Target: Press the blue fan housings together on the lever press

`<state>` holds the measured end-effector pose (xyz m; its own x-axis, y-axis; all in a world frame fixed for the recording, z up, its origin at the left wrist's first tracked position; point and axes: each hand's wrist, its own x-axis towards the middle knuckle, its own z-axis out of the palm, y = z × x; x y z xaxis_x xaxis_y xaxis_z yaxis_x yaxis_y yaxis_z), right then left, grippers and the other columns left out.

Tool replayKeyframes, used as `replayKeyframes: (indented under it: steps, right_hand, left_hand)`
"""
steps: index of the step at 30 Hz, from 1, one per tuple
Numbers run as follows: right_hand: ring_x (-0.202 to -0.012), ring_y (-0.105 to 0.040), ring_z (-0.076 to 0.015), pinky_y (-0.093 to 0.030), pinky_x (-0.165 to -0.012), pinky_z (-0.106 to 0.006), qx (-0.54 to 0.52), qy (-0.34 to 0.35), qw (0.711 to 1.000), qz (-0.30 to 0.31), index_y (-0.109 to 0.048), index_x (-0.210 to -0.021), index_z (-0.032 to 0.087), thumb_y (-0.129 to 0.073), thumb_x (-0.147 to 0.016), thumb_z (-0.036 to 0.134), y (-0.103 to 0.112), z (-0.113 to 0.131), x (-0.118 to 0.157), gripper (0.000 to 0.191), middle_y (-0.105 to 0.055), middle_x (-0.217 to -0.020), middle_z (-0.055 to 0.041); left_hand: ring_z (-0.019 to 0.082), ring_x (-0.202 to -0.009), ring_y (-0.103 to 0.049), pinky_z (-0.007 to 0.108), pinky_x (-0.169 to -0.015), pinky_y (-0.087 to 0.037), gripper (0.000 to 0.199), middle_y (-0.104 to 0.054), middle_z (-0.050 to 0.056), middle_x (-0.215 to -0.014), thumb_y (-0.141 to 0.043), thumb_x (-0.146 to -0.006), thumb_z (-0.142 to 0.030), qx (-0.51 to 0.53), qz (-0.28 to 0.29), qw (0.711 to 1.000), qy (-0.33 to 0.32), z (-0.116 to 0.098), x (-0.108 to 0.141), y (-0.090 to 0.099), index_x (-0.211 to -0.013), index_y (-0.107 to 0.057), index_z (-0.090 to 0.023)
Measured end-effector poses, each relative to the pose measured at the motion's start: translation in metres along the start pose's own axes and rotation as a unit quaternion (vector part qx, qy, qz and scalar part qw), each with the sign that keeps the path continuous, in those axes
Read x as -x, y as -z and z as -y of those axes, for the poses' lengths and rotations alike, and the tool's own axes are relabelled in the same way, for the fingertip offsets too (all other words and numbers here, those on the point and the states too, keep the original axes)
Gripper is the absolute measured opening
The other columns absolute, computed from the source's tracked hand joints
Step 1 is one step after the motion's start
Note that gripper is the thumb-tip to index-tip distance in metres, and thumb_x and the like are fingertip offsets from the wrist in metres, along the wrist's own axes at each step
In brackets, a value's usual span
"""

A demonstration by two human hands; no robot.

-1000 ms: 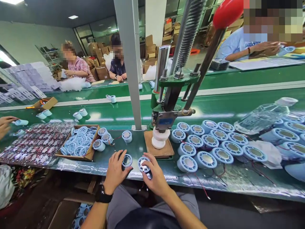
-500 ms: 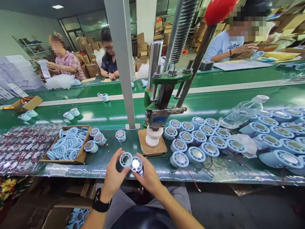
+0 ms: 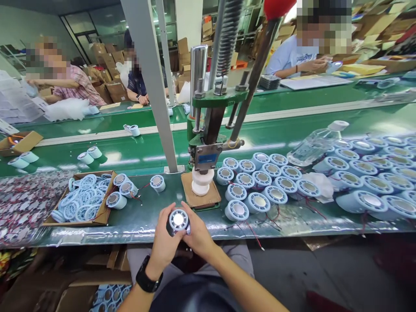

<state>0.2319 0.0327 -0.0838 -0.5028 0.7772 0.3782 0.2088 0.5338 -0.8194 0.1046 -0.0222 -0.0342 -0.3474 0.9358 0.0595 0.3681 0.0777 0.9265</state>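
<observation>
Cupping the light-blue part (image 3: 178,229) between your curled left hand (image 3: 164,244) and right hand (image 3: 199,236), you have it near the worktop's front edge (image 3: 130,233); its slotted ring (image 3: 171,220) already surrounds the silvery disc (image 3: 178,219), so the two seem joined.

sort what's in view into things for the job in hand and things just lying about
Likely for the job:
- held cup, between left hand and right hand
- rings in the box
- press
- other cups, grouped right of the press

Likely just lying about:
- bottle, tilted behind some cups
- white wrap among the cups
</observation>
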Motion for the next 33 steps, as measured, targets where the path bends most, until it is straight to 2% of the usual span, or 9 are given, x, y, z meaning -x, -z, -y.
replayKeyframes:
  steps: [10,16,18,21,23,25,27,30,33]
  right_hand:
    - [-0.120,-0.062,-0.0211,-0.053,-0.103,-0.038,-0.019,-0.016,1.000,0.007,-0.007,-0.159,0.022,-0.058,-0.074,0.006,0.004,0.003,-0.001,0.100,-0.062,-0.132,-0.0103]
    - [-0.126,-0.058,-0.0244,-0.051,-0.106,-0.043,0.044,-0.001,0.998,0.041,-0.038,-0.151,0.017,-0.054,-0.076,0.005,0.007,0.004,-0.003,0.077,-0.057,-0.137,-0.0147]
    - [-0.126,-0.058,-0.0268,-0.053,-0.105,-0.046,0.102,0.006,0.990,0.095,-0.047,-0.146,0.015,-0.054,-0.077,0.005,0.028,0.020,-0.007,0.070,-0.057,-0.137,-0.0162]
    - [-0.125,-0.058,-0.0272,-0.056,-0.102,-0.045,0.177,0.081,0.975,0.105,-0.049,-0.145,0.019,-0.061,-0.082,0.012,0.093,0.075,-0.026,0.064,-0.058,-0.136,-0.0133]
    - [-0.130,-0.055,-0.0246,-0.052,-0.107,-0.043,0.219,0.165,0.961,-0.023,-0.049,-0.145,0.021,-0.061,-0.088,0.020,0.151,0.126,-0.052,0.058,-0.057,-0.138,-0.0099]
    - [-0.132,-0.053,-0.0230,-0.047,-0.108,-0.038,0.280,0.234,0.907,-0.208,-0.050,-0.142,0.017,-0.055,-0.092,0.024,0.206,0.174,-0.093,0.051,-0.058,-0.136,-0.0068]
    - [-0.127,-0.055,-0.0231,-0.047,-0.094,-0.029,0.311,0.251,0.854,-0.333,-0.054,-0.135,0.008,-0.048,-0.092,0.028,0.247,0.205,-0.145,0.048,-0.057,-0.136,-0.0061]
    - [-0.104,-0.067,-0.0141,-0.044,-0.070,-0.017,0.223,0.192,0.888,-0.354,-0.057,-0.123,-0.005,-0.029,-0.094,0.027,0.271,0.214,-0.222,0.051,-0.068,-0.111,-0.0077]
    - [-0.057,-0.068,-0.0063,-0.039,-0.048,-0.010,0.085,0.180,0.911,-0.360,-0.067,-0.105,0.000,-0.029,-0.099,0.018,0.266,0.196,-0.266,0.042,-0.069,-0.076,-0.0026]
  left_hand:
    - [0.029,-0.126,-0.054,0.047,-0.110,-0.044,0.075,-0.053,0.011,-0.137,-0.065,-0.075,-0.016,-0.017,-0.094,0.995,-0.009,0.011,0.014,-0.022,-0.145,-0.040,-0.026]
    - [0.030,-0.139,-0.042,0.048,-0.116,-0.037,0.067,-0.045,0.013,-0.146,-0.061,-0.084,-0.023,-0.034,-0.058,0.997,-0.026,0.012,0.016,-0.023,-0.147,-0.037,-0.024]
    - [0.030,-0.143,-0.037,0.051,-0.118,-0.033,0.062,-0.042,0.015,-0.149,-0.057,-0.089,-0.029,-0.033,-0.038,0.998,-0.026,0.015,0.019,-0.024,-0.148,-0.036,-0.022]
    - [0.031,-0.138,-0.044,0.052,-0.115,-0.035,0.058,-0.048,0.015,-0.146,-0.060,-0.088,-0.034,-0.005,-0.015,1.000,-0.004,0.016,0.018,-0.020,-0.142,-0.044,-0.020]
    - [0.031,-0.127,-0.054,0.049,-0.110,-0.041,0.058,-0.058,0.014,-0.136,-0.067,-0.079,-0.031,0.015,0.002,1.000,0.017,0.013,0.009,-0.013,-0.134,-0.052,-0.019]
    - [0.030,-0.117,-0.061,0.045,-0.105,-0.046,0.059,-0.065,0.011,-0.126,-0.074,-0.070,-0.029,0.033,0.011,0.999,0.022,0.004,-0.010,-0.004,-0.126,-0.059,-0.019]
    - [0.028,-0.110,-0.064,0.042,-0.101,-0.048,0.060,-0.068,0.010,-0.119,-0.077,-0.064,-0.028,0.064,0.020,0.998,0.011,-0.010,-0.034,0.001,-0.121,-0.062,-0.017]
    - [0.027,-0.104,-0.065,0.040,-0.098,-0.048,0.062,-0.069,0.009,-0.114,-0.080,-0.060,-0.029,0.129,0.042,0.991,-0.014,-0.036,-0.070,-0.003,-0.118,-0.062,-0.016]
    - [0.026,-0.105,-0.064,0.038,-0.098,-0.047,0.062,-0.069,0.009,-0.113,-0.082,-0.057,-0.027,0.181,0.064,0.981,-0.037,-0.056,-0.092,-0.021,-0.114,-0.062,-0.016]
